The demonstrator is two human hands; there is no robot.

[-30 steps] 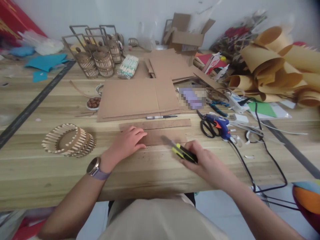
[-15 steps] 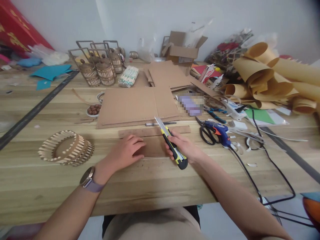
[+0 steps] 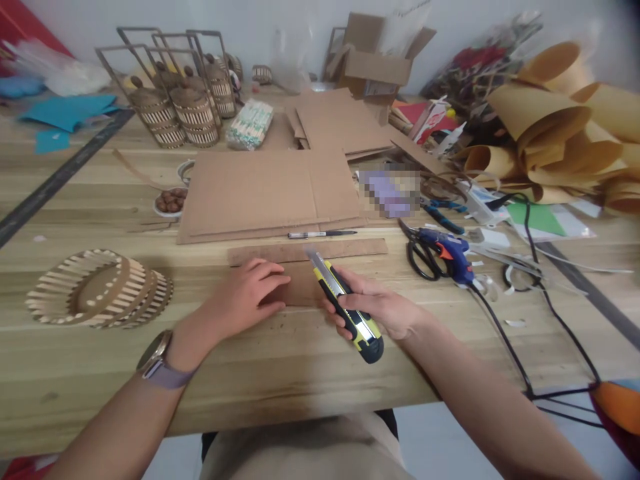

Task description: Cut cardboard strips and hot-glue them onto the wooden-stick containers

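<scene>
Yellow-and-black utility knife [image 3: 361, 325], blade [image 3: 326, 271] extended

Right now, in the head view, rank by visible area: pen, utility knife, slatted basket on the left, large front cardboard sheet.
1. Large front cardboard sheet
2. Slatted basket
3. Utility knife, partly covered by the right hand
4. Pen

Apparent size only; basket and knife sit nearer the camera.

The left wrist [image 3: 194, 337] wears a watch [image 3: 154, 352] with a round dark face, metallic rim and muted purple strap [image 3: 174, 375]. Both forearms [image 3: 475, 380] are bare; the top [image 3: 300, 450] is plain beige, black cloth [image 3: 387, 422] beside it.
</scene>
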